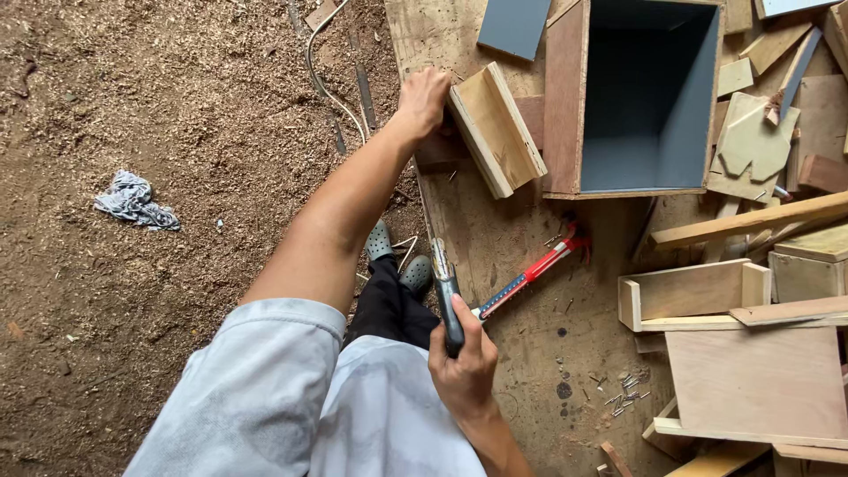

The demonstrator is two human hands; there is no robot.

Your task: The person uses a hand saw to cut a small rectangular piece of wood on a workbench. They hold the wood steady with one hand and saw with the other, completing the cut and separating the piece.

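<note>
A person's left hand (422, 99), arm stretched toward the upper centre of the frame, grips the end of a small open-sided wooden box (495, 128) that lies tilted on a plywood sheet (530, 309). The right hand (464, 362), low in the centre of the frame, is clenched round the dark handle of a hammer (446, 296), whose head points up the frame toward the small box but stays well apart from it. Just right of the hammer, a red-handled tool (534, 272) lies slanted on the plywood. The small box rests against the side of a larger wooden box (565, 97) with a grey-painted inside, at the top centre. Loose nails (623, 397) are scattered on the plywood toward the lower right. Offcuts, boards and half-built wooden frames (689, 291) crowd the right side. Between the arms, the person's grey clogs (397, 256) show below dark trousers. The left half of the frame is a sawdust-covered floor (132, 106), with a crumpled grey rag (134, 201) at the left and a pale cable (322, 79) running down from the top.
</note>
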